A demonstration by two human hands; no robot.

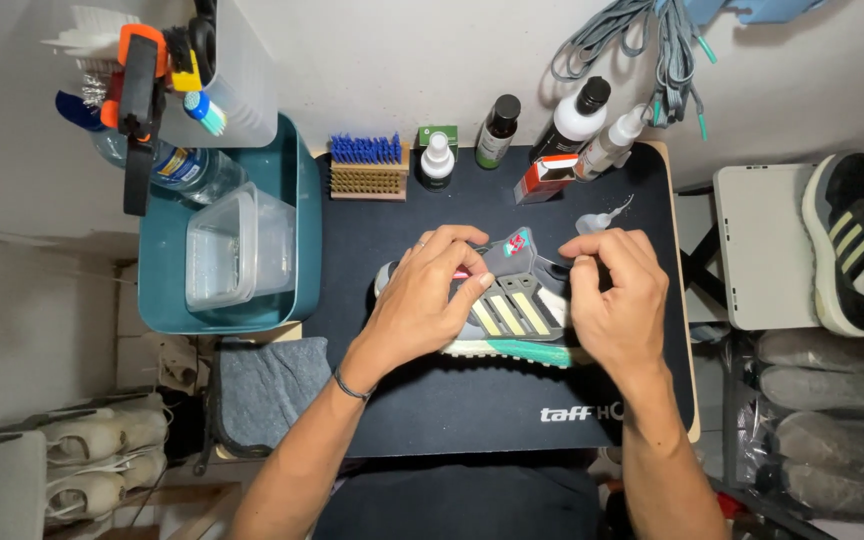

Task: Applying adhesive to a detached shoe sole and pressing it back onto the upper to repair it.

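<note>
L hand [420,305] fingers grip sneaker [512,310] | R hand [620,300] fingers pinching, obj hidden

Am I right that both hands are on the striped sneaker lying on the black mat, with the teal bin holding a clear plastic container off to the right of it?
Not quite: the head view shows the teal bin with the clear plastic container left of the mat, not right. The rest holds: left hand and right hand are both on the striped sneaker.
</note>
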